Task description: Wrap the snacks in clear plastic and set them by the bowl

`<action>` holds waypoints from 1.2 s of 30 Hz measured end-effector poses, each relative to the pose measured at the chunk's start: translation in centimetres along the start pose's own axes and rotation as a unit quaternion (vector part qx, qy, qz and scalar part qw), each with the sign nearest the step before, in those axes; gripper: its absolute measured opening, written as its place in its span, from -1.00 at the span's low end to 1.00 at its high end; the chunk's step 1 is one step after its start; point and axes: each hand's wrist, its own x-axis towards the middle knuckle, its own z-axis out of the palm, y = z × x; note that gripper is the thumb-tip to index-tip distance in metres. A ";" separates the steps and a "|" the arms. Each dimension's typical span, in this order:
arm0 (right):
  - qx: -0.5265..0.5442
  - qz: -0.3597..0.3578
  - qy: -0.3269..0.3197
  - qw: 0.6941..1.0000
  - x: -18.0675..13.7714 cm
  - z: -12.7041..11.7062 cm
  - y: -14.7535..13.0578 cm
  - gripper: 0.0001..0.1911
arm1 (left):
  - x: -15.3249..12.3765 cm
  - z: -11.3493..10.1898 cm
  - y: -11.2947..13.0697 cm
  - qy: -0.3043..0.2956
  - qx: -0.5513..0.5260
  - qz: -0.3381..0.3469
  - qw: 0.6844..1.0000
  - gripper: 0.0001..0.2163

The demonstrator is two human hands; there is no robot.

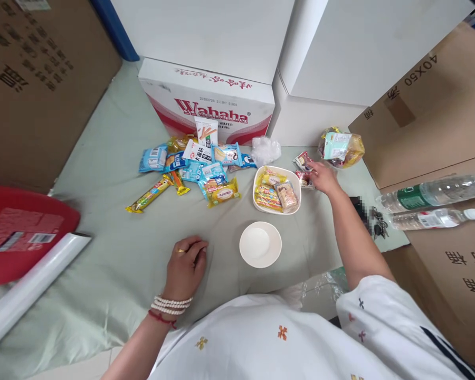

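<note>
Packets in red-and-white wrappers, an upper packet (302, 160) and a lower packet (304, 180), lie toward the far right part of the cloth-covered table (217, 224), just beside the right side of a square bowl (276, 209). The right hand (323, 178) is at both, fingers bent and fingertips at the wrappers; whether it grips either cannot be told. The left hand (187, 264) rests near the near edge, fingers loosely curled, with nothing visible in it.

Step in hand, as judged from pose: taking hold of a red packet. The next move appears to call for a pinch on one wrapper only, clear of its neighbour and of the bowl rim. The square bowl already holds several wrapped snacks; a round bowl (260, 245) stands nearer the near edge. A heap of snack packets (214, 173) lies left of the square bowl, toward the far edge.

Writing: the carton (208, 108) at the far edge reads "Wahaha" in red with a registered mark, "WATER" below; its stamped date is too small to certify. A white packet (198, 152) in the heap reads "大面筋". The brown carton (411, 100) beyond the right edge bears "40X50". Beside that edge, the green label of a large bottle (439, 192) is not legible. Print on the red wrappers cannot be read.
</note>
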 end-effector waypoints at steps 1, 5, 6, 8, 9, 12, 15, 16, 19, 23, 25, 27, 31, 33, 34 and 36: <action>-0.012 -0.012 -0.055 0.998 1.1 0.0 0.5 -0.45 | 0.0 0.0 0.0 0.002 0.002 -0.001 1.000 -0.79; -0.039 -0.024 -0.190 0.981 4.0 -0.4 1.1 -0.57 | 0.1 0.0 0.1 0.003 0.010 0.002 1.000 -0.80; -0.037 -0.029 -0.216 0.975 4.3 -0.5 1.2 -0.64 | 0.1 0.1 0.2 0.005 0.012 0.004 1.000 -0.80; -0.014 -0.032 -0.269 0.963 4.1 -0.7 1.6 -0.72 | 0.2 0.1 0.2 0.011 0.018 0.007 1.000 -0.80; 0.013 -0.026 -0.285 0.958 3.7 -0.6 1.8 -0.71 | 0.2 0.1 0.2 0.012 0.019 0.008 1.000 -0.80; 0.171 0.009 -0.268 0.948 1.2 0.3 2.3 -0.64 | 0.2 0.1 0.2 0.008 0.021 0.009 1.000 -0.81; 0.344 0.047 -0.227 0.910 -2.0 1.3 2.7 -0.54 | 0.3 0.0 0.2 0.006 0.018 0.009 1.000 -0.81; 0.376 0.061 -0.213 0.900 -2.9 1.4 2.9 -0.52 | 0.3 0.0 0.3 0.008 0.018 0.010 1.000 -0.80; 0.423 0.098 -0.130 0.891 -4.6 0.1 3.5 -0.52 | 0.3 -0.1 0.3 0.006 0.021 0.014 1.000 -0.80; 0.510 0.075 -0.055 0.855 -4.8 -3.1 2.0 -0.47 | 0.4 -0.1 0.3 0.001 0.021 0.014 1.000 -0.80; 0.531 0.021 -0.095 0.842 -4.4 -3.7 -0.8 -0.48 | 0.4 -0.1 0.3 0.000 0.021 0.010 1.000 -0.80; 0.522 -0.046 -0.160 0.837 -3.9 -2.9 -4.4 -0.49 | 0.3 0.0 0.3 -0.003 0.018 0.005 1.000 -0.79; 0.351 -0.107 -0.213 0.905 -3.3 0.8 -10.9 -0.48 | 0.3 -0.1 0.4 -0.008 0.009 -0.012 1.000 -0.79; 0.203 -0.107 -0.198 0.953 -3.7 2.0 -12.9 -0.49 | 0.3 -0.1 0.4 -0.013 0.006 -0.023 1.000 -0.78; 0.141 -0.104 -0.185 0.967 -4.0 2.3 -13.5 -0.48 | 0.3 -0.1 0.5 -0.015 0.004 -0.027 1.000 -0.78; 0.068 -0.094 -0.142 0.983 -4.8 2.5 -14.2 -0.43 | 0.4 -0.1 0.5 -0.017 0.003 -0.033 0.999 -0.79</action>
